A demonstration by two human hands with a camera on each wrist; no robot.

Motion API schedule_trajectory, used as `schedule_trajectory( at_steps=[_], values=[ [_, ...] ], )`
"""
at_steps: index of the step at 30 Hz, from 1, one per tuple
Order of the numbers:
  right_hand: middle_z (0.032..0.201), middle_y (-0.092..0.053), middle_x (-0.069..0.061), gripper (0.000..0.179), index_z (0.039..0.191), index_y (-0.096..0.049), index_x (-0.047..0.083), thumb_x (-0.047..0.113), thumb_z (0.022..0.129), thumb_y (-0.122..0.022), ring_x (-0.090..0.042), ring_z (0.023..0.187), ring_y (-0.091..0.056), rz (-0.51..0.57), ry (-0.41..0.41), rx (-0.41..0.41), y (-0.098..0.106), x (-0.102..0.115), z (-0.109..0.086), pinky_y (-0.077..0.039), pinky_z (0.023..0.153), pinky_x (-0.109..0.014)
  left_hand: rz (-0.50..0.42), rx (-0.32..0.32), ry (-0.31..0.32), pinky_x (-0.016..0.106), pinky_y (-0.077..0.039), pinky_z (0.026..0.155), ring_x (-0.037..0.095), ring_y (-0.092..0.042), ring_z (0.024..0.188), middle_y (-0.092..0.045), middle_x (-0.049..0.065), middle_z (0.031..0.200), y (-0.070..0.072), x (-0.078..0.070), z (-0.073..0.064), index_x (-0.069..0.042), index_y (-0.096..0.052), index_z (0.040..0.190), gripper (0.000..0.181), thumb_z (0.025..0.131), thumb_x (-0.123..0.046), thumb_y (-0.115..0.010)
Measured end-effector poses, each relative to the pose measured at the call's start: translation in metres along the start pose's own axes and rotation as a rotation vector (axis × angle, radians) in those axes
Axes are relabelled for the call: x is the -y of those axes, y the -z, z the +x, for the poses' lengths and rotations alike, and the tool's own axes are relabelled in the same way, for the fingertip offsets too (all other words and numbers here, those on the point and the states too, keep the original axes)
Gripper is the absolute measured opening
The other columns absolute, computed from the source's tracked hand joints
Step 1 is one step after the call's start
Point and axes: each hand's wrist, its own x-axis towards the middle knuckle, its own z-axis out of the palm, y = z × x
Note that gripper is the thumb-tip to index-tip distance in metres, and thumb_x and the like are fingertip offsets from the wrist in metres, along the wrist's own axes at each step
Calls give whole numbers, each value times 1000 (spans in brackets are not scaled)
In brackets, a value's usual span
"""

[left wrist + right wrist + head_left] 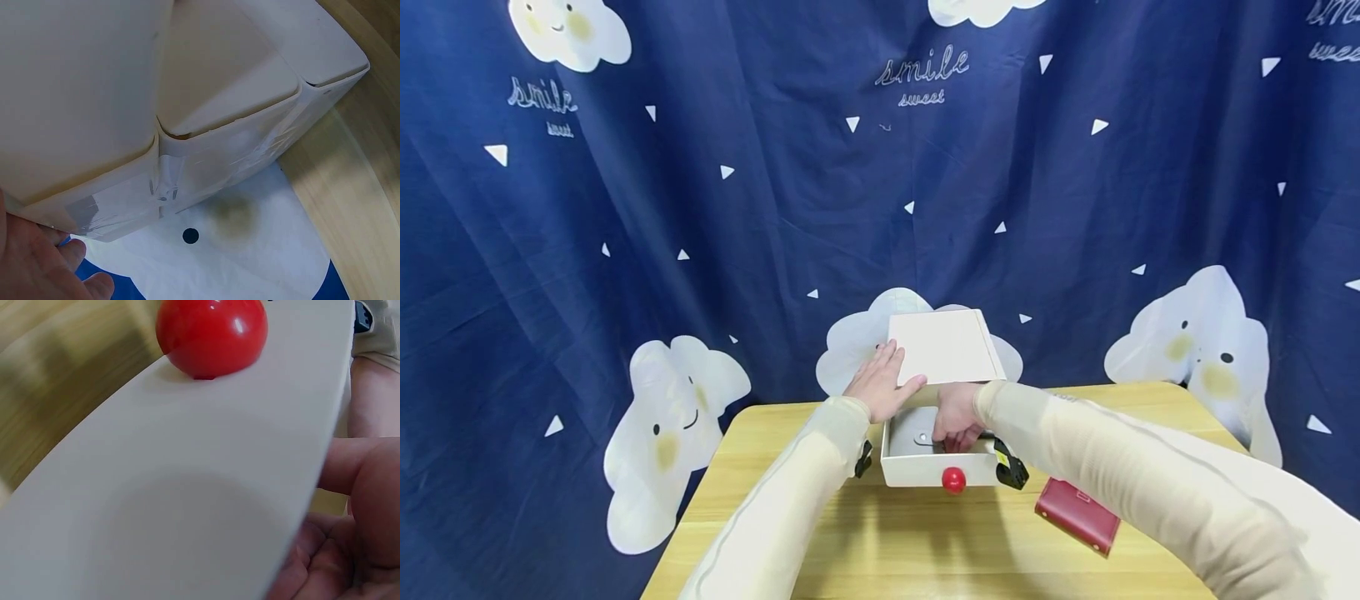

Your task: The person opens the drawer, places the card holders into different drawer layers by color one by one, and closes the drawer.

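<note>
A white box (946, 346) stands on the table with its drawer (917, 472) pulled out toward me; a round red knob (953, 480) sits on the drawer front. My left hand (880, 383) rests against the box's left side, fingers extended; in the left wrist view its fingertips (72, 253) touch the edge of the white casing (225, 169). Into the drawer reaches my right hand (958, 414), fingers pointing down. Beside those fingers lies a flat grey case (922, 423) with a snap button. The drawer front hides part of the right hand (369, 506), and its grip is unclear.
A dark red wallet (1078, 515) lies on the wooden table (917, 550), right of the drawer and near my right forearm. Behind the table hangs a blue curtain (790, 208) with white clouds.
</note>
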Motion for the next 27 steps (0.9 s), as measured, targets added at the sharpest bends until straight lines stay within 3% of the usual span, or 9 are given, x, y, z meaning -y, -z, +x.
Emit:
schedule_trajectory(
  at_steps=[10,16,27],
  values=[
    [71,-66,-13,18,91,-59,-3,13,83,-64,-19,57,-63,-76,13,-43,9,5,-15,-53,53,-28,17,3,7,41,-10,109,24,-5,138,-8,7,152,-1,1,0,-10,-21,146,87,85,-72,-17],
    [70,-67,-12,25,89,-63,-3,21,87,-58,-20,59,-65,-94,86,-23,21,2,-21,-53,52,-27,14,10,20,41,-10,109,22,-4,138,-7,5,152,0,0,-1,-11,-20,146,88,84,-73,-16],
    [78,-66,-11,24,85,-66,3,26,88,-59,-22,73,-64,39,268,-35,45,-5,-51,-50,63,-35,-7,-14,11,43,-12,109,22,-4,138,-9,7,152,-2,0,-1,-10,-21,146,82,87,-68,-23]
  ],
)
